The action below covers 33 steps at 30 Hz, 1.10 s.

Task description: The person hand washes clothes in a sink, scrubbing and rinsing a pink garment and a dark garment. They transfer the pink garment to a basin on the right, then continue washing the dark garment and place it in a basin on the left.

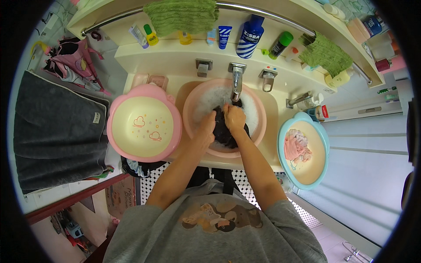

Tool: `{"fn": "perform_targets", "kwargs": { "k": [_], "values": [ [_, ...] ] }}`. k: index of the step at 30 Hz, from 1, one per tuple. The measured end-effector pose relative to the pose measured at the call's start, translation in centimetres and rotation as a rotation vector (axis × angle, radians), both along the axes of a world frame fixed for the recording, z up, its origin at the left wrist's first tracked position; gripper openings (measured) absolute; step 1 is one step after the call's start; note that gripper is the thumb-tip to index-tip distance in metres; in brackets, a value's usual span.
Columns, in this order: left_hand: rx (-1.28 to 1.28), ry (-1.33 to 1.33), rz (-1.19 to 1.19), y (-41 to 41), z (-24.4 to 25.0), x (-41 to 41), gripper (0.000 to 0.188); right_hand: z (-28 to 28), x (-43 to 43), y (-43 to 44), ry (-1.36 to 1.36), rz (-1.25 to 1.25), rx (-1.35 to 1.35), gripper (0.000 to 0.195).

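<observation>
A pink plastic basin (260,131) sits in the sink below the chrome faucet (236,79), with white suds (210,95) covering much of its water. Over it, both of my hands grip a wet black cloth (225,133). My left hand (208,126) holds its left side. My right hand (235,116) is closed on its upper part, just under the spout. Part of the cloth hangs down into the suds, and its lower folds are partly hidden. Another bit of black cloth shows beside the spout.
Left on the counter stands a pink-rimmed basin (177,131); right, a blue-rimmed basin (281,144) holds pink cloth (296,148). Bottles and tubes line the shelf behind, including a blue bottle (250,37). Green towels (181,16) hang from a metal rail (263,11). A grey towel (59,131) hangs far left.
</observation>
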<state>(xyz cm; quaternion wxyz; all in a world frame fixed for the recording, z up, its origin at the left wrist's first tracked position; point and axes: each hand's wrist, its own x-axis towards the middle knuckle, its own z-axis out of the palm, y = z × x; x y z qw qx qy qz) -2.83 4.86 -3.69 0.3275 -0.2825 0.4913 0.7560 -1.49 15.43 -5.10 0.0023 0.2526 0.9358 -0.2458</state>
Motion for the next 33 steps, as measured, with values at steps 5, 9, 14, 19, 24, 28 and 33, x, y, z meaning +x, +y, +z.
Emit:
{"fn": "perform_targets", "kwargs": {
  "k": [5, 9, 14, 19, 24, 28, 33],
  "values": [
    [0.062, 0.245, -0.001, -3.7, 1.1, -2.4, 0.04, -4.0, 0.5, 1.9, 0.169, -0.028, -0.065, 0.044],
    [-0.265, 0.378, -0.081, -3.8, -2.6, -2.2, 0.055, -4.5, 3.2, -1.0, -0.027, 0.538, 0.217, 0.047],
    [-0.177, 0.025, -0.243, -2.8, -7.5, 1.0, 0.053, -7.6, 0.9, -0.7, -0.398, 0.237, 0.218, 0.038],
    [0.23, -0.317, 0.003, -0.7, -3.9, 2.2, 0.054, -5.4, -0.4, -0.2, 0.117, -0.474, -1.28, 0.022],
    [0.467, -0.162, 0.084, -0.6, -2.7, 0.6, 0.057, 1.9, 3.5, -5.4, 0.455, -0.539, -1.142, 0.033],
    [1.215, -0.189, 0.125, 0.0, -10.2, 1.6, 0.057, 5.1, 4.6, -7.2, 0.435, -0.375, -0.877, 0.034],
    [0.687, -0.021, -0.03, 0.3, -9.5, -0.4, 0.044, 4.7, 2.9, -5.0, 0.394, -0.178, -0.298, 0.03]
  ]
}}
